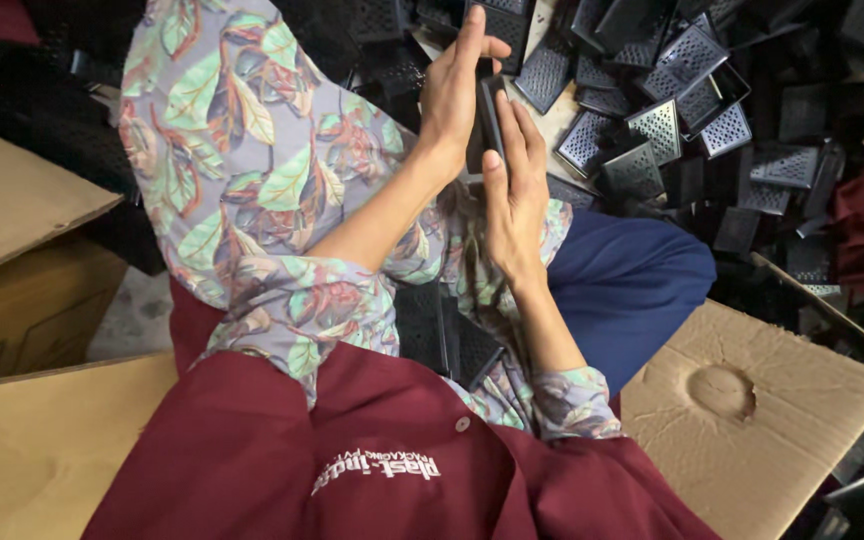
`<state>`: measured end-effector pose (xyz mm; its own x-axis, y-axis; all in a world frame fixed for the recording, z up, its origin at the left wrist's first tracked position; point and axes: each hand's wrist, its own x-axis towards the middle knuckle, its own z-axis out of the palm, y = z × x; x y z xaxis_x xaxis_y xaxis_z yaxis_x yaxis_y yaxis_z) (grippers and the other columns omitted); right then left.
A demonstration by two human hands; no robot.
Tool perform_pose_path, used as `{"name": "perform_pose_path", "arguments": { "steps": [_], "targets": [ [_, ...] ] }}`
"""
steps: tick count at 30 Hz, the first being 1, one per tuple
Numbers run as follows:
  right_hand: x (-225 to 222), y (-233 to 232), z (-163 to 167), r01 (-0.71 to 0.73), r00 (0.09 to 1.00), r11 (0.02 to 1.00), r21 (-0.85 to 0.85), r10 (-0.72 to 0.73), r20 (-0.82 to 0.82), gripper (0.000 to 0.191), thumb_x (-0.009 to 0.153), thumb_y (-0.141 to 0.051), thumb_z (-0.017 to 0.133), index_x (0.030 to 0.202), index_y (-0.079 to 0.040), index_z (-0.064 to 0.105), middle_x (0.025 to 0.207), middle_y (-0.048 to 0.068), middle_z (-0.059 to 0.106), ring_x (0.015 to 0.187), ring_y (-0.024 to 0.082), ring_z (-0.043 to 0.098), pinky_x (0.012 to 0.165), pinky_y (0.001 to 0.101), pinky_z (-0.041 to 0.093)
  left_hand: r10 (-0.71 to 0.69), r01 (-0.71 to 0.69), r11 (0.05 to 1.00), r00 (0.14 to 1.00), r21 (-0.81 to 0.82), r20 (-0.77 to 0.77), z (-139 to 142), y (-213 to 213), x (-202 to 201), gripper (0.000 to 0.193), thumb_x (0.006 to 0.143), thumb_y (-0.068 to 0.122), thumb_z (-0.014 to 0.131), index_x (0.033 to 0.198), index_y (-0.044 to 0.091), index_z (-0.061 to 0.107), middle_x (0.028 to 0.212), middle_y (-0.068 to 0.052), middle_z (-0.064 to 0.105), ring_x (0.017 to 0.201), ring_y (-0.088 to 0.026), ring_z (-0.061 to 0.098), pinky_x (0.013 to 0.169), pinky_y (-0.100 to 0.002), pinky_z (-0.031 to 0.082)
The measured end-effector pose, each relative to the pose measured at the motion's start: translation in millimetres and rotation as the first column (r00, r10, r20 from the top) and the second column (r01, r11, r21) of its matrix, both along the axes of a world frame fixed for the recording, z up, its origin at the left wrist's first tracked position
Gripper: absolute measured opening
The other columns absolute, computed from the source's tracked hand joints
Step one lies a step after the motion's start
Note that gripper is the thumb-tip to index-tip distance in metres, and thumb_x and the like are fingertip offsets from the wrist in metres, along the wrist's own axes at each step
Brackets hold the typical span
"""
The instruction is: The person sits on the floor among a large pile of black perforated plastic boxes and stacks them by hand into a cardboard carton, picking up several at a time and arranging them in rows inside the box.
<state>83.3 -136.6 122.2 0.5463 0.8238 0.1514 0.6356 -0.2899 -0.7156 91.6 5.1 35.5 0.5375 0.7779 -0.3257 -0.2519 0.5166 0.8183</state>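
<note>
Head view: left hand (457,95) and right hand (514,185) clasp one black perforated piece (492,110) beside the pile (672,110); loosened fingers would likely drop it.

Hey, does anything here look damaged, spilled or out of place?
One thing: the cardboard flap at lower right has a round dent pressed into it. The black perforated plastic parts lie in a loose, jumbled heap on the floor rather than stacked. Both hands, left hand and right hand, hold one black part normally.
</note>
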Motion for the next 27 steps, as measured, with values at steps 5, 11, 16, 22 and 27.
{"name": "perform_pose_path", "arguments": {
  "steps": [5,11,16,22,27],
  "targets": [
    [3.3,2.3,-14.7,0.009,1.000,1.000,0.003,-0.009,-0.022,0.060,0.115,-0.043,0.036,0.163,-0.007,0.038,0.167,0.020,0.037,0.158,0.036,0.037,0.133,0.0428,0.028,-0.005,0.003,0.999,0.999,0.034,0.046,-2.3,-2.1,4.0,0.065,0.097,0.063,0.053,0.088,0.003,0.076,0.078,0.000,0.063,0.072,-0.009,0.060,0.065,-0.026,0.048],
    [9.5,9.9,-29.8,-0.159,0.982,0.983,0.089,0.167,-0.090,0.083,0.114,-0.057,0.036,0.169,0.000,0.012,0.173,0.023,0.015,0.168,0.037,0.013,0.139,0.0420,0.012,-0.090,0.088,0.995,0.996,0.053,0.030,-6.6,-6.9,1.2,0.066,0.098,0.063,0.050,0.085,0.004,0.077,0.070,0.001,0.059,0.066,-0.009,0.057,0.061,-0.024,0.045],
    [12.9,3.8,-21.9,-0.152,0.985,0.979,0.133,0.161,-0.066,0.078,0.110,-0.044,0.059,0.165,0.000,0.026,0.171,0.024,0.030,0.164,0.035,0.026,0.137,0.0424,0.020,0.019,0.000,0.988,0.992,-0.155,0.126,-5.0,6.6,-1.6,0.061,0.095,0.062,0.049,0.080,0.006,0.066,0.068,-0.003,0.063,0.062,-0.014,0.062,0.059,-0.028,0.051],
    [36.5,-6.2,-10.4,0.163,0.983,0.961,0.225,-0.177,0.043,0.040,0.103,-0.010,0.070,0.141,-0.003,0.062,0.133,0.012,0.071,0.124,0.021,0.068,0.111,0.0319,0.053,-0.223,0.226,0.974,0.911,0.030,0.347,10.1,7.7,-8.8,0.053,0.100,0.060,0.056,0.094,0.008,0.067,0.095,0.007,0.057,0.090,-0.005,0.059,0.076,-0.027,0.055],
    [62.3,-17.6,-17.5,0.309,0.915,0.884,0.350,-0.175,-0.364,0.038,0.108,-0.019,0.068,0.139,0.000,0.058,0.119,0.001,0.067,0.108,0.008,0.061,0.096,0.0234,0.050,-0.320,0.304,0.862,0.947,0.407,-0.030,27.0,-3.9,-6.2,0.045,0.099,0.052,0.063,0.105,0.008,0.068,0.080,0.003,0.059,0.075,-0.009,0.055,0.068,-0.025,0.043]
  ]
}}
